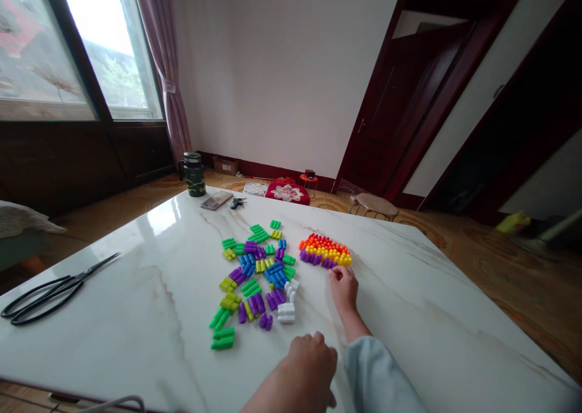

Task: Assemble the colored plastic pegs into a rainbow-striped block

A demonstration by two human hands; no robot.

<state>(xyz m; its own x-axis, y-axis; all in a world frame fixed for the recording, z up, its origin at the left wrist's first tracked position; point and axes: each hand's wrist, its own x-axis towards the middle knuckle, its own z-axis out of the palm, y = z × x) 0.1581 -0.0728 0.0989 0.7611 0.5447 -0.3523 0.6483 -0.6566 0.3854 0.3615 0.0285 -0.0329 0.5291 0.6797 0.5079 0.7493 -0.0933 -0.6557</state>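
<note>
My right hand is closed in a pinch at the near right end of a row of purple bullet-shaped plastic pieces. Its fingertips touch the last purple piece and partly cover it. Behind that row stand tight rows of yellow pieces, orange pieces and red pieces. Nearer to me, my left hand hovers with curled fingers; what it holds, if anything, is hidden. Beyond it lie white pieces and a loose spread of green, purple, blue and olive-yellow pieces in small clusters.
Black-handled scissors lie at the left of the white marble-patterned table. Along the far left edge are a camouflage flask, a phone and keys. A round stool stands on the floor beyond the table.
</note>
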